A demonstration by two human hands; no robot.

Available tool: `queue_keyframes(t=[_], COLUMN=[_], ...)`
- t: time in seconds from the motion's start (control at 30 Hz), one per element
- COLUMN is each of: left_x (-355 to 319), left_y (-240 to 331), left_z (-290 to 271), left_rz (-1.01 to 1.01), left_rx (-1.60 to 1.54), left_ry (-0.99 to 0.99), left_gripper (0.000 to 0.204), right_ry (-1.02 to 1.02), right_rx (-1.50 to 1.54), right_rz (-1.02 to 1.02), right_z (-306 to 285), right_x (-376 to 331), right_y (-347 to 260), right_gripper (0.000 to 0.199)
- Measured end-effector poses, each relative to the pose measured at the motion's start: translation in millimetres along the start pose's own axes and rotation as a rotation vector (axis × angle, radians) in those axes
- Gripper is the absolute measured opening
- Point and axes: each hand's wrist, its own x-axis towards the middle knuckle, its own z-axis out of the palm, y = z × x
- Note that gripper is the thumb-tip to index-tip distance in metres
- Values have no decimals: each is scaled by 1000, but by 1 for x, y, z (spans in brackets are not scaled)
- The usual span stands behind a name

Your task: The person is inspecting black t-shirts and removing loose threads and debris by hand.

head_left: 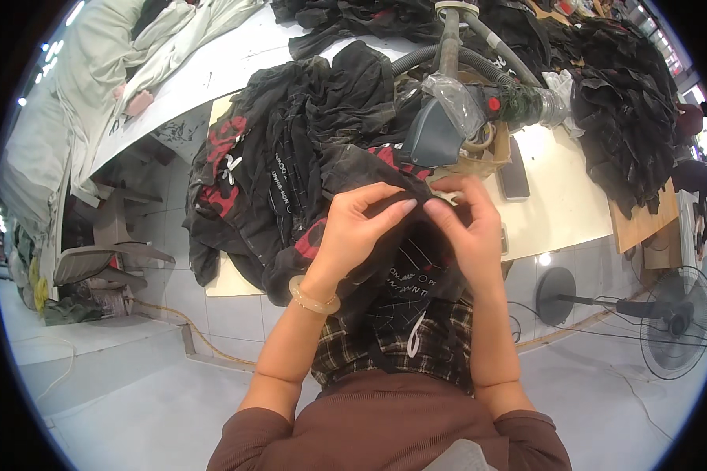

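Observation:
A black garment with white and red print (404, 271) hangs from my hands and drapes over my lap. My left hand (367, 222) pinches its edge between thumb and fingers, and a pale bangle circles that wrist. Close beside it, my right hand (465, 213) grips the same edge, thumb toward the other thumb. Folds hide the exact spot between the fingertips. Left of my hands, a heap of similar black garments (291, 133) with red patches lies on the table. Just beyond my hands is a grey machine head (434, 135) partly wrapped in clear plastic.
A phone (514, 174) lies on the cream tabletop (562, 208). More black cloth (624, 110) is piled at the right, and pale fabric (43, 157) hangs at the left. A standing fan (675, 318) is on the floor to the right, with loose cables near it.

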Motion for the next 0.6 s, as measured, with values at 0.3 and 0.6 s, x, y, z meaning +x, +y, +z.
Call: queue_keyframes(t=[0.3,0.6], left_x=[9,13], left_y=[12,13], left_z=[9,16], left_rz=[-255,-270], left_rx=[-579,-671], left_ry=[108,183], left_gripper=[11,8], right_ry=[-60,-19], right_rx=[307,397], right_rz=[295,330], right_z=[12,17], right_x=[5,10], right_y=[13,4], right_gripper=[17,17])
